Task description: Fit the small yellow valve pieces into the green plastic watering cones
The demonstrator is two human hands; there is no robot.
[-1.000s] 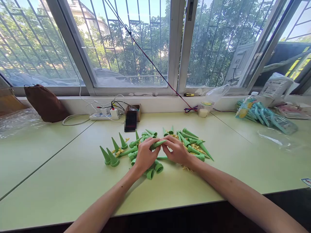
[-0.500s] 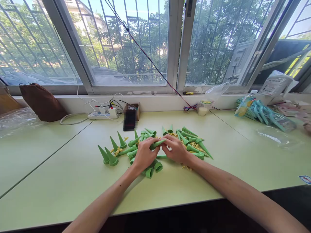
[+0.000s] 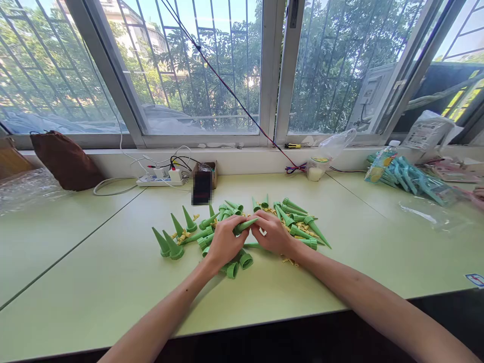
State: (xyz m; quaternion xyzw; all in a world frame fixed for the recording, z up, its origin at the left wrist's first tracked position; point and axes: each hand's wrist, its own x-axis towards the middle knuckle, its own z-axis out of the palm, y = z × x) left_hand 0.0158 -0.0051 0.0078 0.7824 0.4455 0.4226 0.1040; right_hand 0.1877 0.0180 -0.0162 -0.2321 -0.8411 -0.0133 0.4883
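My left hand (image 3: 224, 241) grips a smooth green plastic cone (image 3: 245, 224); my right hand (image 3: 273, 234) pinches its pointed tip above the glossy table (image 3: 113, 282).

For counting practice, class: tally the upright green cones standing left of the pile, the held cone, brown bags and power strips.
upright green cones: 4
held cone: 1
brown bag: 1
power strip: 1
Total: 7

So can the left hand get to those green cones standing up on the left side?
Probably yes. The standing cones sit just left of the left hand, with only small loose pieces between. But that hand is gripping a green cone, so it isn't free.
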